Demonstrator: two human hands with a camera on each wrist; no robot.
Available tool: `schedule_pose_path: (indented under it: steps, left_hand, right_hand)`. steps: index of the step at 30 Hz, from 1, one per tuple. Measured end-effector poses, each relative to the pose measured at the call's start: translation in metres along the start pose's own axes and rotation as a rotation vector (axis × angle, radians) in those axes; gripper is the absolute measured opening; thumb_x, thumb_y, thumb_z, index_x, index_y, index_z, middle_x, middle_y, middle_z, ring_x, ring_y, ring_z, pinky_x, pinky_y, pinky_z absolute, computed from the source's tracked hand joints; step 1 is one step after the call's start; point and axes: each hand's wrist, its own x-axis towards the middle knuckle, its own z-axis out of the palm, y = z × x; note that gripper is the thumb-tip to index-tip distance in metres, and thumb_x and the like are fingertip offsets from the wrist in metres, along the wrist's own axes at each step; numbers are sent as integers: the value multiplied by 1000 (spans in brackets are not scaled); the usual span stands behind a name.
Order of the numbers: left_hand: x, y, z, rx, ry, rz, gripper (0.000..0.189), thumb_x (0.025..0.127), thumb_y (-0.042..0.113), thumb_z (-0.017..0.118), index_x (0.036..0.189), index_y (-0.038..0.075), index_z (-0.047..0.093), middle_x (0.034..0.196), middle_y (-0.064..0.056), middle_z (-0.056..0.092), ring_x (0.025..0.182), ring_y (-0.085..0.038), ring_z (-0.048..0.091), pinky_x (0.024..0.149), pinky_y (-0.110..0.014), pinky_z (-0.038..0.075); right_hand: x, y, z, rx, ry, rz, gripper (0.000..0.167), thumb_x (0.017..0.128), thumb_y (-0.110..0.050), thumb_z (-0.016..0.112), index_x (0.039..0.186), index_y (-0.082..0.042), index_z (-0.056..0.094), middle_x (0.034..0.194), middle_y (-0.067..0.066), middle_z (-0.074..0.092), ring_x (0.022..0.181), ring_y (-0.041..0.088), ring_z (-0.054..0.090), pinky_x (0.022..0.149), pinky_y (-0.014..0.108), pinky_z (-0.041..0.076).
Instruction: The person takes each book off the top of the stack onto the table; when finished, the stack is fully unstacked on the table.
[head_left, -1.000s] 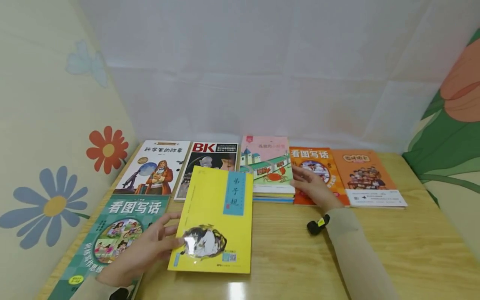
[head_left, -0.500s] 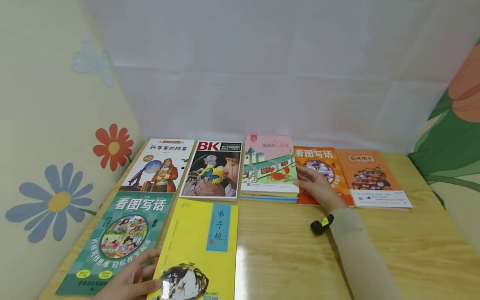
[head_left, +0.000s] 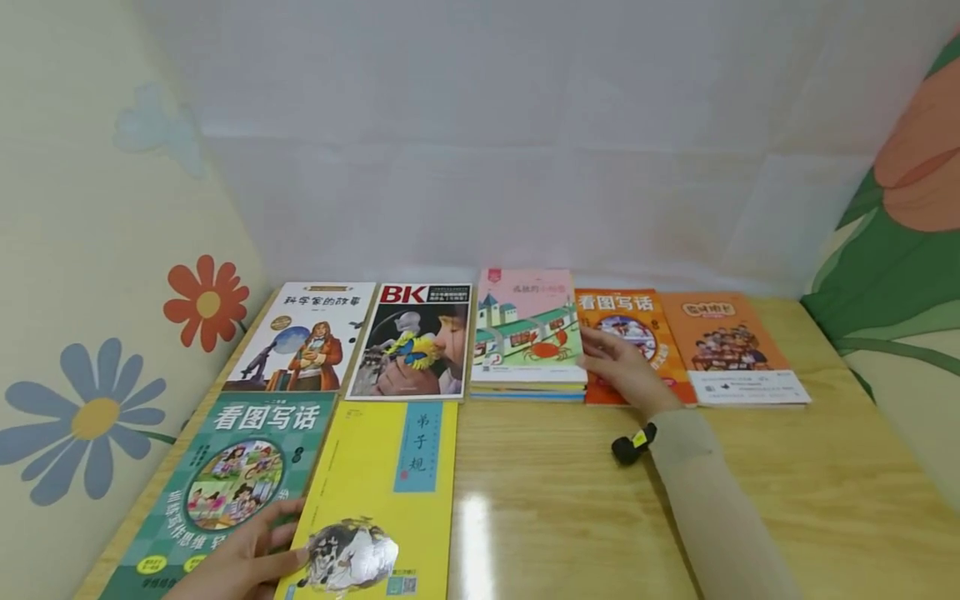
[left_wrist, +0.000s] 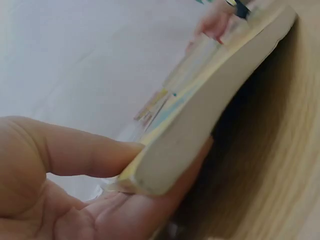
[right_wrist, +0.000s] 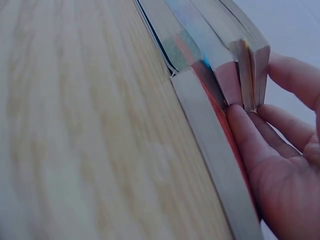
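My left hand [head_left: 243, 550] pinches the lower left edge of a yellow book [head_left: 375, 475]. In the left wrist view, the thumb presses on the cover and the fingers lie underneath the book's pale page edge [left_wrist: 185, 130], with a dark shadow between it and the table. A stack of books [head_left: 528, 333] with a pink and green cover stands at the back. At its right side rests my right hand [head_left: 622, 367], fingertips against the books' edges. The hand covers part of an orange book [head_left: 667, 371]; the right wrist view shows several stacked books [right_wrist: 220, 45] beside the fingers.
A green book [head_left: 240, 483] lies left of the yellow one. Behind are a white-covered book [head_left: 303, 333] and a BK magazine [head_left: 412, 342]. Another orange book [head_left: 731, 342] lies far right on the wooden table [head_left: 570, 500]. A white sheet [head_left: 525, 142] hangs behind.
My left hand has brought the yellow book left and toward me, from over the BK magazine's corner to beside the green book. The right hand stays at the stack.
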Motion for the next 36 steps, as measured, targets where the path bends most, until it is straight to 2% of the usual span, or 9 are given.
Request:
schedule_pose_path:
  steps: [3, 5, 9, 12, 16, 22, 26, 31, 36]
  left_hand:
    - [1, 2, 2, 68, 48, -8, 72, 104, 9, 56, 150, -14, 5, 126, -5, 67, 84, -22, 69, 67, -30, 56]
    - [3, 6, 6, 167, 148, -38, 76, 103, 14, 59, 151, -15, 8, 121, -5, 68, 87, -23, 70, 72, -35, 59]
    - [6, 20, 16, 366, 368, -132, 68, 104, 25, 61, 151, -13, 29, 112, -8, 68, 96, -27, 70, 79, -44, 61]
    - [6, 31, 18, 427, 439, -150, 60, 106, 29, 57, 147, -11, 41, 117, -15, 68, 100, -29, 70, 81, -47, 61]
    - [3, 43, 17, 512, 439, -73, 57, 107, 31, 53, 143, -13, 47, 123, -22, 66, 101, -32, 70, 79, -44, 62]
    - [12, 74, 41, 853, 528, 112, 46, 106, 29, 57, 137, -3, 57, 114, -13, 70, 93, -24, 72, 72, -35, 62]
    - [36, 98, 63, 959, 517, 287, 36, 104, 24, 60, 133, 2, 62, 112, -11, 72, 92, -24, 73, 73, -36, 62]
    - [92, 120, 71, 1074, 475, 545, 28, 103, 18, 61, 127, 5, 68, 120, -13, 70, 104, -30, 69, 83, -45, 60]
    - [149, 133, 71, 1077, 433, 590, 35, 103, 15, 60, 135, 1, 61, 132, -16, 64, 116, -35, 63, 95, -51, 55]
  right_hand:
    - [1, -1, 0, -16, 13, -2, 65, 95, -33, 74, 153, -27, 47, 157, -1, 44, 148, 23, 35, 118, 45, 35]
    - [0, -2, -1, -26, 18, 3, 64, 95, -33, 74, 153, -28, 47, 157, -2, 44, 147, 22, 36, 118, 44, 35]
    - [0, -4, -2, -24, 9, 7, 65, 96, -32, 73, 154, -26, 45, 158, 0, 42, 148, 23, 34, 118, 46, 34]
    - [0, -3, -3, -13, -6, -4, 66, 96, -31, 72, 155, -24, 43, 160, 3, 40, 149, 25, 32, 118, 47, 34]
    - [1, -1, -2, -7, -14, -8, 66, 96, -31, 72, 155, -24, 44, 159, 2, 41, 150, 24, 32, 117, 47, 35]
    - [0, 0, 0, -5, -10, -2, 66, 96, -30, 73, 155, -24, 44, 159, 2, 42, 149, 25, 33, 117, 47, 35]
    - [-1, 1, 0, -10, -7, 11, 67, 95, -32, 73, 155, -25, 43, 159, 3, 41, 148, 26, 34, 116, 47, 36]
    - [1, 2, 0, -13, -11, 6, 68, 95, -34, 73, 155, -24, 43, 159, 3, 41, 147, 25, 36, 115, 46, 38]
    - [1, 0, 1, 0, -7, 2, 67, 95, -31, 73, 155, -23, 43, 159, 4, 41, 147, 24, 37, 115, 46, 38]
